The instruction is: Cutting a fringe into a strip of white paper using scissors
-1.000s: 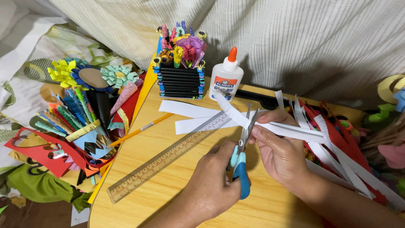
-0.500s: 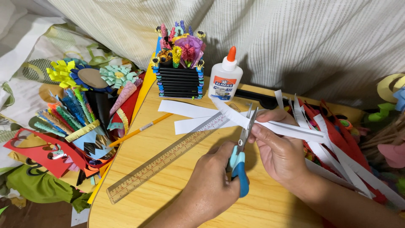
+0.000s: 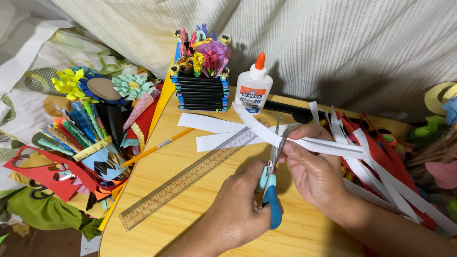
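Note:
My left hand (image 3: 238,209) grips blue-handled scissors (image 3: 271,195), with the blades pointing up and away from me. The blades meet the edge of a long white paper strip (image 3: 254,126) whose free end is cut into a fine fringe. My right hand (image 3: 314,171) pinches that strip just right of the blades and holds it above the round wooden table (image 3: 190,223). Both hands are close together over the table's middle.
A clear ruler (image 3: 185,181) lies diagonally left of my hands, with a yellow pencil (image 3: 157,147) and flat white strips (image 3: 209,123) beyond it. A glue bottle (image 3: 253,90) and a black box of paper flowers (image 3: 201,90) stand at the back. Paper crafts (image 3: 95,123) crowd the left; cut strips (image 3: 381,176) pile right.
The fringed free end of the strip has shifted slightly as the scissors work on its edge. Both hands stay in nearly the same place.

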